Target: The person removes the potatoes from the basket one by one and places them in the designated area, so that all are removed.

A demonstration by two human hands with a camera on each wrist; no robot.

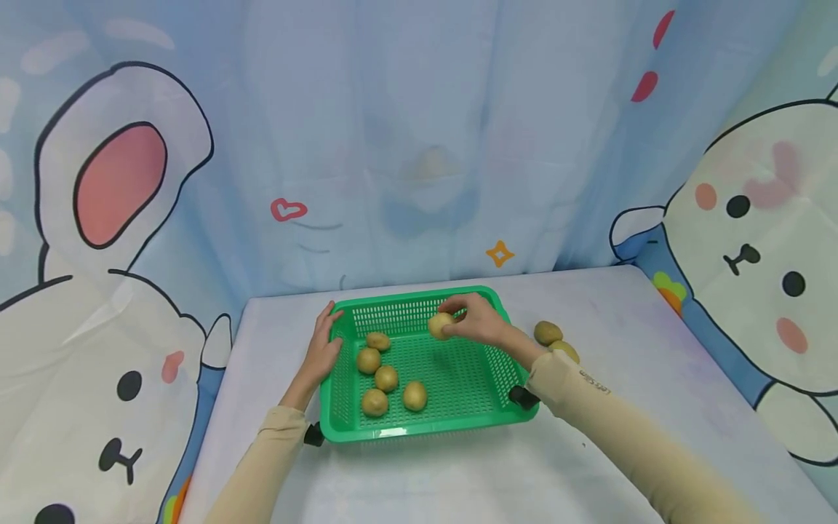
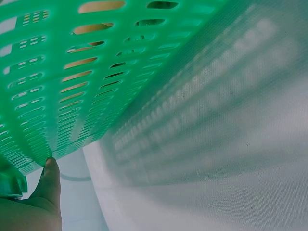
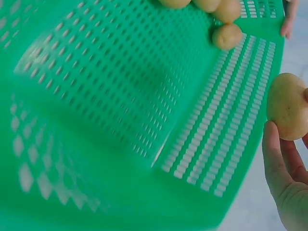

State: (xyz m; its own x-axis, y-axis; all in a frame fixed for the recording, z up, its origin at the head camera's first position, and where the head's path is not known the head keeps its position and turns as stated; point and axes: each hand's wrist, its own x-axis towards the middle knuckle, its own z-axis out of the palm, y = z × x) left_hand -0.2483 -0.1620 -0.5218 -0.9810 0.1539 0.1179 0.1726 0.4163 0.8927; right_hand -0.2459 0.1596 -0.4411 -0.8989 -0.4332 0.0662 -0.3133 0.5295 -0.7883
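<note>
A green plastic basket (image 1: 458, 378) with slotted walls stands on the table, with several potatoes (image 1: 386, 378) in its left half. My left hand (image 1: 322, 348) holds the basket's left rim near the far corner; in the left wrist view, a digit (image 2: 48, 183) touches the slotted outer wall. Over the far right part of the basket, my right hand (image 1: 476, 320) pinches a potato (image 1: 440, 326) between thumb and fingers. The right wrist view shows this held potato (image 3: 288, 106) near the basket's rim.
Two potatoes (image 1: 548, 333) lie on the white tabletop (image 1: 628, 342) right of the basket, partly behind my right forearm. Black clips (image 1: 524, 397) sit at the basket's near corners. A blue cartoon-printed curtain (image 1: 406, 145) hangs behind and along both sides.
</note>
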